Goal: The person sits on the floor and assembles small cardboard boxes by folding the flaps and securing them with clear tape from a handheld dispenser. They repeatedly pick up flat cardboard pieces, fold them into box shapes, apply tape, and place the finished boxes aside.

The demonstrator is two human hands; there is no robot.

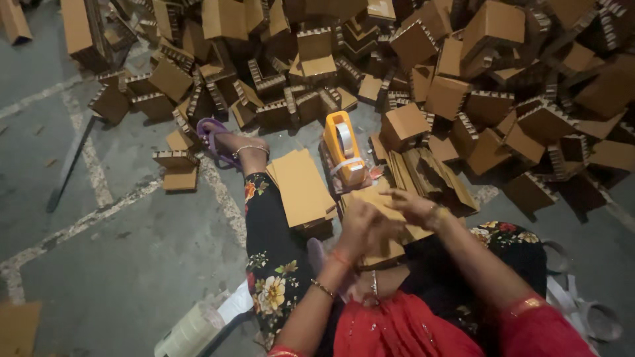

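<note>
At the far left a flat brown sheet (18,327) lies on the grey concrete floor (119,264). Low down, a stack of clear tape rolls (188,332) rests near the person's leg. Above it a foot in a purple sandal (213,139) points toward small folded cardboard boxes (175,158). Just right of the leg sits a stack of flat cardboard blanks (301,188). Beside it stands a yellow tape dispenser (344,149), loaded with a pale roll. The left hand (360,228) curls around a cardboard piece (377,201) held over the lap; the right hand (413,206) presses on the same piece, fingers half spread, though blur hides the exact grip. Behind, a big heap of folded boxes (463,73) fills the upper right. More tape rolls (595,320) lie at the right edge.
</note>
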